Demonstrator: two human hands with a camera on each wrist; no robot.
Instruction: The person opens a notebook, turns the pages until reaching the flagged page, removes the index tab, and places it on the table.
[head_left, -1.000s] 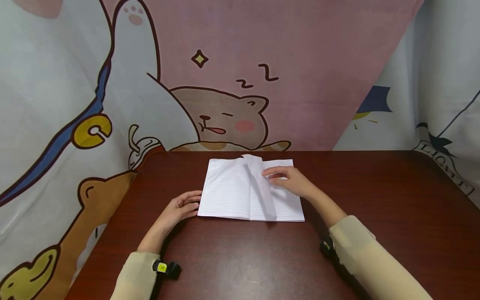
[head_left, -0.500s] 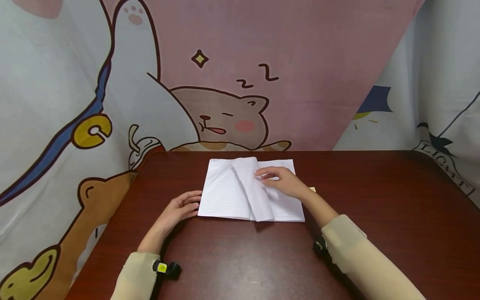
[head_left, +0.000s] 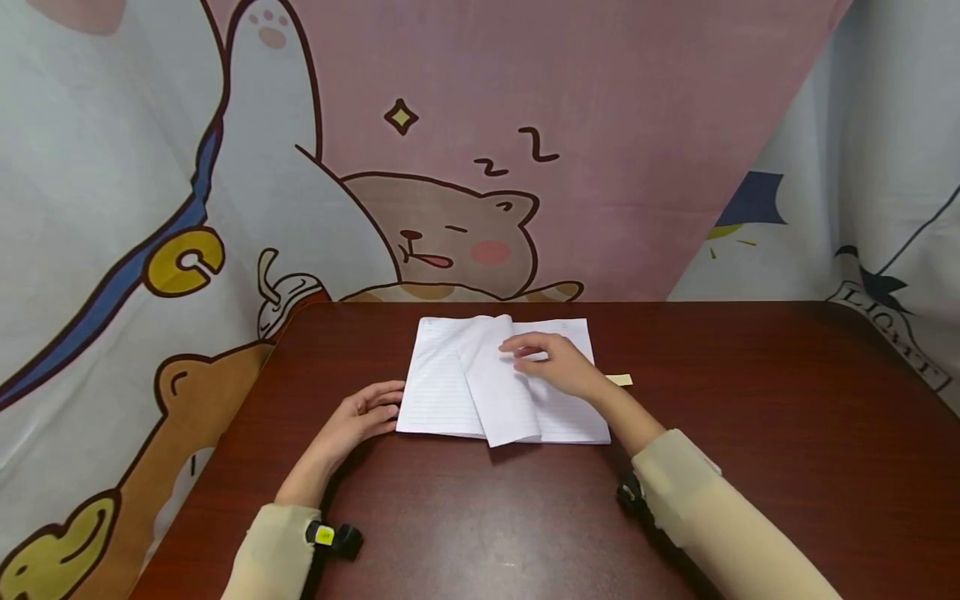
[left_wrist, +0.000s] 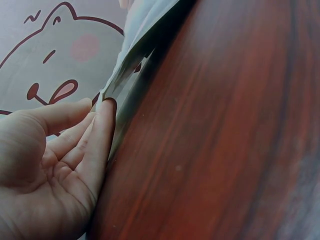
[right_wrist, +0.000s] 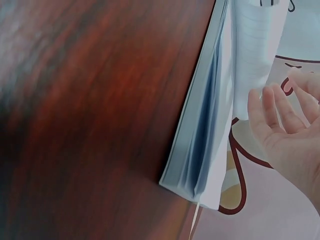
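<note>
A notebook is lying open at the middle of the worktop, its fold being partly hidden by a raised leaf. Part of the right-hand page is being covered by the right hand, and the inner end of a pale yellow strip, jutting out at the right, is being concealed. In the right wrist view the hand is being cut off by the frame. Its fingers are being held spread and slightly bent beside the leaf; whether the paper is being touched by their tips cannot be told. The left edge of the notebook, towards the near corner, is being touched by the left hand, whose fingers are being kept loosely bent, with the thumb apart. Both forearms are being covered by cream sleeves, cropped at the near side of the head view.

Thin, white, ruled paper is being shown on the flat pages, while the leaf is being bowed into a soft curl, its near corner overhanging the near edge. Narrow gaps are being revealed between the stacked sheets from the right wrist. Dark red-brown, streaked grain is being displayed by the glossy worktop, and the far side is being closed off by a cartoon-printed backdrop with soft creases.
</note>
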